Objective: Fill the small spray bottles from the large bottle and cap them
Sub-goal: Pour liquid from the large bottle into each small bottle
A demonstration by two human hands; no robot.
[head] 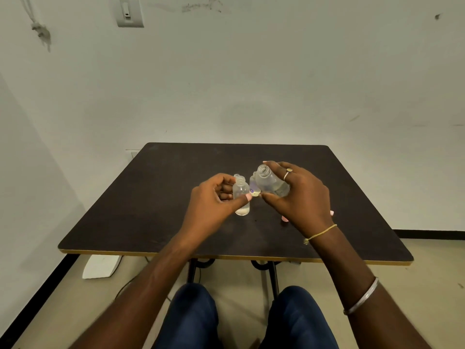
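Obs.: a dark table (176,185), with both hands working near its centre.

- Left hand (216,197): thumb and curled fingers pinch a small spray bottle (240,190) around its middle. The bottle is upright and uncapped, with a thin layer of clear liquid at the bottom. I cannot tell whether its base touches the tabletop.
- Right hand (299,195): fingers wrap the large bottle (273,183), which lies at 2 o'clock from the small one. It is tilted, with its open mouth pointing toward 11 o'clock and some liquid pooled at its lower end. There is a ring (286,175) on one finger.
- A second small bottle (253,185) stands between the two held bottles, at 1 o'clock from the first. It is partly hidden, and a purple mark shows on its side.
- Pink pieces (285,218) lie on the table at 5 o'clock from the large bottle, mostly hidden behind the right hand; I cannot tell what they are.
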